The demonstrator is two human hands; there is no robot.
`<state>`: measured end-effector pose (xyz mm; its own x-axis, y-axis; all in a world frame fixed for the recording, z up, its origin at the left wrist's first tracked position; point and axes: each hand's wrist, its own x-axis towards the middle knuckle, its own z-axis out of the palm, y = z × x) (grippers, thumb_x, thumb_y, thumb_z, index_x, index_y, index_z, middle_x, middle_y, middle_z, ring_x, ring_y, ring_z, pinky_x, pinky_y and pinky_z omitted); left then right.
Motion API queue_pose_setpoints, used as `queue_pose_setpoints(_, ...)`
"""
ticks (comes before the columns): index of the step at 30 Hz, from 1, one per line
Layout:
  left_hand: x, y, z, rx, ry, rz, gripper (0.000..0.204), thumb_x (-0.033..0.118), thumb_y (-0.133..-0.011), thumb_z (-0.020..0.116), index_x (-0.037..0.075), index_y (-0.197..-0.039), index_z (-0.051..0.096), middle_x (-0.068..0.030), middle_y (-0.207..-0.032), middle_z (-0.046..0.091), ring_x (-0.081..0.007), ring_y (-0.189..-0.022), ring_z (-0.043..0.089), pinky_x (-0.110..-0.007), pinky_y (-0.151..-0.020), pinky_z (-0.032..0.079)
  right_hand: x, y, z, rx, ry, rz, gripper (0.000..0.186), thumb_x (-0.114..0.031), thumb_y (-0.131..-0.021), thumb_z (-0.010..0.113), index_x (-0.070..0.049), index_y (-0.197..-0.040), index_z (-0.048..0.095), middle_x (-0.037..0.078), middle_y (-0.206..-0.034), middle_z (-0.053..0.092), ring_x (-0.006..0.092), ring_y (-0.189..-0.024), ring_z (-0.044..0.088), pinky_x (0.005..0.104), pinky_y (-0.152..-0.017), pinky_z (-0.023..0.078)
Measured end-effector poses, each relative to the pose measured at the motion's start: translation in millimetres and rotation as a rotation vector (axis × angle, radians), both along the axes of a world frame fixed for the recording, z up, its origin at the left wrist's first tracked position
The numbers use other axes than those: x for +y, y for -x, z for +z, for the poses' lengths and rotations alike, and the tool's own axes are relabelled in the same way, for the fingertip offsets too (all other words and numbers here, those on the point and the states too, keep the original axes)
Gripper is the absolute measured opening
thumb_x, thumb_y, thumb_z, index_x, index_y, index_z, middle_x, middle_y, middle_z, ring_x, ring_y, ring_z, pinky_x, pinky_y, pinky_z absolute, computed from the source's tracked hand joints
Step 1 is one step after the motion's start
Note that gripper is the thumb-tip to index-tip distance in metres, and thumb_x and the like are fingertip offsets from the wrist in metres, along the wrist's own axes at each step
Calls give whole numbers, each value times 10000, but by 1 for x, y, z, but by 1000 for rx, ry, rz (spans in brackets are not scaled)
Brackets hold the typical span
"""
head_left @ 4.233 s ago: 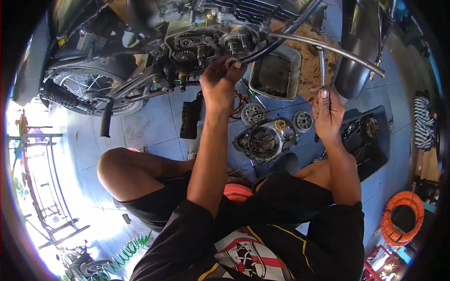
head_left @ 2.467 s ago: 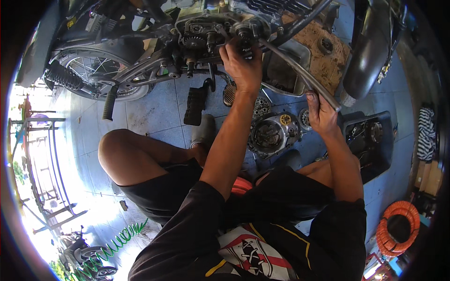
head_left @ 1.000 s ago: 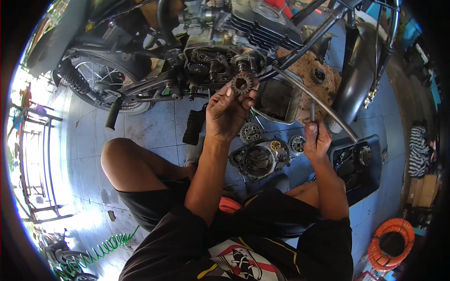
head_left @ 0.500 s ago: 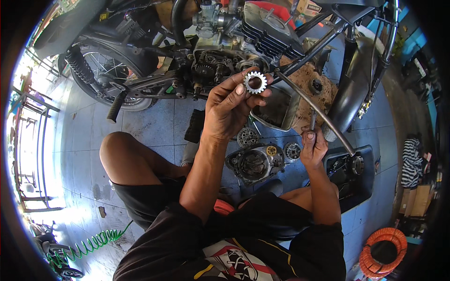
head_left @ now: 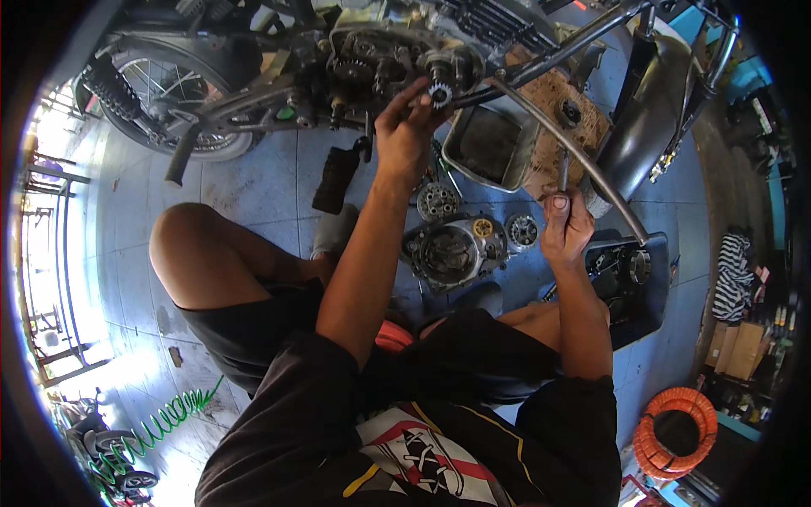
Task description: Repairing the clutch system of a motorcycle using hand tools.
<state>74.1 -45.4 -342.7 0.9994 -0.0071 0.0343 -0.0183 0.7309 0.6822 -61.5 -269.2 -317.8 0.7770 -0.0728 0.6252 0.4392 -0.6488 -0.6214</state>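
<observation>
My left hand reaches up to the open engine, with a small toothed metal gear pinched at its fingertips. The gear is in front of, or just below, a round shaft end on the engine's right side; whether they touch I cannot tell. Lower right, my right hand is closed around a slim metal rod, thumb up. The rod's upper end meets or passes behind a long slanting metal bar; a join is not clear.
Under the engine lies a metal pan beside stained cardboard. An engine cover, a clutch-like disc and another round part rest on the tiles. A black tub stands right, above a coiled orange hose.
My left hand has carried the gear up to the engine and turned it from facing me. The view has shifted so that most things sit higher. My right hand keeps its hold.
</observation>
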Motion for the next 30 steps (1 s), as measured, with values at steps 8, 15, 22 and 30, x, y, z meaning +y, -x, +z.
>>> queue_pose_setpoints(8,-10,-21,-3,-34,177,16,380,27,-944,608,-116,-1286,525,-187,-1146,634,-283,-1041,658,-446,-924,579,-1,0,-5,96,-144,28,283,-221,-1021,540,20,-973,682,25,-662,585,75,-568,499,240,-531,401)
queue_pose_setpoints(15,-9,-23,1,52,199,-3,298,-32,-963,534,-99,-1252,556,-184,-1179,628,-293,-1075,641,-480,-979,548,2,-4,-6,138,-103,23,267,-207,-1019,544,25,-992,674,10,-634,559,59,-554,481,230,-518,383)
queue_pose_setpoints(22,-13,-26,0,306,486,-42,165,3,-982,513,-83,-1107,578,-173,-1082,628,-283,-1044,643,-411,-952,590,7,-7,-6,121,-30,30,279,-226,-1021,552,26,-999,669,9,-627,558,62,-550,492,232,-516,387)
queue_pose_setpoints(30,-9,-24,12,421,620,-163,223,93,-1022,479,-107,-1085,557,-225,-1155,604,-372,-1118,620,-394,-939,608,5,-7,-9,130,-19,17,303,-246,-1025,542,18,-966,678,50,-663,606,91,-547,518,262,-517,413)
